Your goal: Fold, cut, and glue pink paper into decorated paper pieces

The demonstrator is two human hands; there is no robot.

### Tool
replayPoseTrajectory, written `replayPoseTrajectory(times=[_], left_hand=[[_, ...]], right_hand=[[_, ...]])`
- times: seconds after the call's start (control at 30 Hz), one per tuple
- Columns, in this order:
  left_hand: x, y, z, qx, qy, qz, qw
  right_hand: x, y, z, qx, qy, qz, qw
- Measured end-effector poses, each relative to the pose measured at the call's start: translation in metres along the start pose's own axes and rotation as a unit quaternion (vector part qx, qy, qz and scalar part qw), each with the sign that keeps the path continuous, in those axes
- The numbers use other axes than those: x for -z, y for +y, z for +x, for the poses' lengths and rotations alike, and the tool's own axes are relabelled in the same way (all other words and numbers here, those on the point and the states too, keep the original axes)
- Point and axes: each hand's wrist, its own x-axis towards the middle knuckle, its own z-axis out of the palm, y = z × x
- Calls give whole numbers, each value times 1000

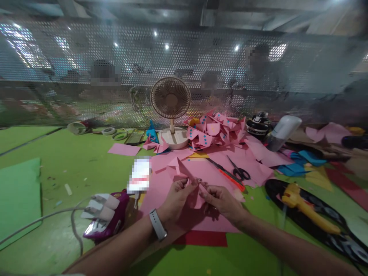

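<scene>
My left hand (178,200), with a grey-banded watch (158,225) on the wrist, pinches a small folded pink paper piece (196,198) from the left. On its right side, my right hand (220,200) grips the same piece between thumb and curled fingers. The fingers partly hide its shape. Just beyond my left hand stands another folded pink paper shape (176,168). Large pink sheets (161,195) lie beneath both hands, with a red sheet (202,238) nearer to me. Scissors (240,172) and an orange-handled cutter (230,178) rest on the pink paper beyond my right hand.
Folded pink pieces (211,132) with blue dots are heaped beside a small fan (171,99). A yellow glue gun (312,211) lies right on a black tray (273,188). To the left are a lit phone (139,174) and a purple power strip (115,226) with plugs and cables.
</scene>
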Motion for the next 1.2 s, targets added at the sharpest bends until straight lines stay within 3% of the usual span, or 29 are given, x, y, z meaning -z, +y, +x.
replayPoseTrajectory(times=[0.2, 0.43, 0.73, 1.2], left_hand=[[4, -2, 2, 10, -23, -28, 999], [8, -6, 5, -3, 9, -29, 1000], [-3, 4, -1, 21, 42, -51, 998], [-4, -1, 0, 40, 80, -104, 991]], right_hand=[[3, -3, -1, -4, 14, -6, 1000], [3, -4, -3, 39, 11, -36, 999], [2, -4, -2, 5, -16, -1, 1000], [3, 0, 4, -11, -25, -63, 998]])
